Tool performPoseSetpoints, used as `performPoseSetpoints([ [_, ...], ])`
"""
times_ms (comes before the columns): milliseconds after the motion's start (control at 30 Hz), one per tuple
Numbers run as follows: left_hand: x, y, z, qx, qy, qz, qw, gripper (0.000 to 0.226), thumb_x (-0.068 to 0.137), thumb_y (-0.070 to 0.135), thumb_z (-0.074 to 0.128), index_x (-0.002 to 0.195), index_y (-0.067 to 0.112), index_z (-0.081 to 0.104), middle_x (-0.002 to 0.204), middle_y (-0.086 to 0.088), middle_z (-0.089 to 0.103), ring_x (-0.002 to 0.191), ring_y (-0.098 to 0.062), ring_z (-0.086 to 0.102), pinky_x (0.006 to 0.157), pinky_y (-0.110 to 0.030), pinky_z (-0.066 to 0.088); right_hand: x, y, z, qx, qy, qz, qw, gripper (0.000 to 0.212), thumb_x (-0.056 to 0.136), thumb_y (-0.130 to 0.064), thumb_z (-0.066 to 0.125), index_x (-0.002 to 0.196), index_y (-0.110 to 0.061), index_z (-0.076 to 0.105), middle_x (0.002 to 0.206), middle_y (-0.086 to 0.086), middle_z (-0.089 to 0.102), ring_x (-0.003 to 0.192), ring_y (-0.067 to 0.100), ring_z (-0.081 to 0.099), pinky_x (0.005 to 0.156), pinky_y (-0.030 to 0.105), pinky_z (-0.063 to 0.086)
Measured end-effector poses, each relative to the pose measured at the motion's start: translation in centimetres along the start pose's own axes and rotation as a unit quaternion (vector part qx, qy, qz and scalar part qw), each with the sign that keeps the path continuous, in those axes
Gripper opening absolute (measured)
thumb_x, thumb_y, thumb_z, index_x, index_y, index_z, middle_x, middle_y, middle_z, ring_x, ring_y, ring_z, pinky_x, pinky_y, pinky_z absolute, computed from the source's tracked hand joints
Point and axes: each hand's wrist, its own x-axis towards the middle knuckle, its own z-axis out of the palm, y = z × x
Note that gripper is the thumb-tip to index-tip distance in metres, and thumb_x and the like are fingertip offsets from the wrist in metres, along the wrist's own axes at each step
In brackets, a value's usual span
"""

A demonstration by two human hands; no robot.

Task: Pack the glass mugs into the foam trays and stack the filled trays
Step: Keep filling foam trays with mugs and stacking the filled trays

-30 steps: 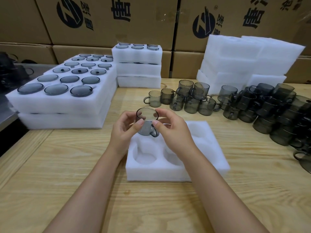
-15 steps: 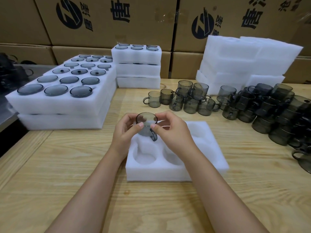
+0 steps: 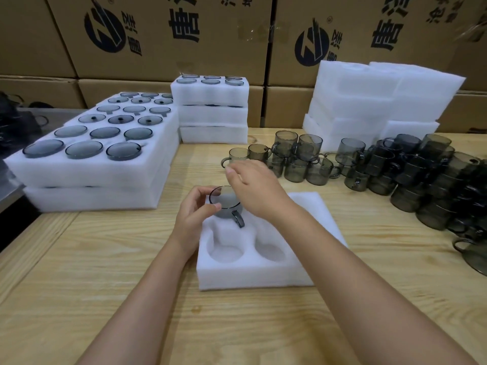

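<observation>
Left grip (image 3: 195, 214) pinches mug (image 3: 224, 204) rim, mug upright at foam tray (image 3: 253, 275) far-left pocket; right grip (image 3: 255, 188), empty and slack, nearer the loose mugs (image 3: 303, 164) beyond.

Left hand (image 3: 193, 219) holding mug (image 3: 224, 204), right hand (image 3: 255, 188) above tray (image 3: 250, 275)

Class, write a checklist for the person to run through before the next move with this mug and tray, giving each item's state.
1. Left hand pinches the mug by its rim: ok.
2. Mug over a back pocket of the foam tray: ok.
3. Mug fully seated: cannot tell.
4. Right hand holds nothing: ok.
5. Two front pockets empty: ok.
6. Loose mugs waiting behind the tray: ok.
</observation>
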Motion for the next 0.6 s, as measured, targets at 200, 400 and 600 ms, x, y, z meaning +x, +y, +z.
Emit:
performPoseSetpoints([
  [200, -0.2, 0.2, 0.4, 0.017, -0.014, 0.0, 1.0, 0.034, 0.065, 0.007, 0.052, 0.099, 0.01, 0.055, 0.098, -0.002, 0.06, 0.085, -0.002, 0.061, 0.074, -0.015, 0.047, 0.7, 1.0, 2.3, 0.052, -0.148, 0.057, 0.986, 0.051, 0.102, -0.041, 0.013, 0.127, -0.024, 0.054, 0.139, 0.001, 0.05, 0.14, 0.019, 0.025, 0.116, 0.042, 0.003],
  [400, 0.0, 0.3, 0.3, 0.129, -0.044, -0.022, 0.99, 0.042, 0.098, 0.008, 0.045, 0.135, 0.028, 0.039, 0.149, 0.006, 0.036, 0.137, -0.001, 0.03, 0.109, -0.017, 0.023, 1.0, 1.1, 3.1, -0.082, -0.186, 0.052, 0.978, 0.051, 0.101, -0.044, 0.009, 0.149, -0.03, 0.02, 0.158, -0.003, 0.015, 0.146, 0.02, -0.005, 0.111, 0.045, -0.018],
  [600, 0.0, 0.7, 0.6, 0.063, -0.045, -0.057, 0.995, 0.056, 0.094, -0.006, 0.037, 0.135, 0.034, 0.042, 0.151, 0.002, 0.036, 0.14, -0.013, 0.031, 0.116, -0.036, 0.025, 1.1, 0.5, 3.2, -0.164, -0.193, 0.066, 0.965, 0.051, 0.1, -0.045, 0.007, 0.15, -0.033, 0.008, 0.159, 0.002, -0.007, 0.143, 0.025, -0.022, 0.105, 0.055, -0.026],
])
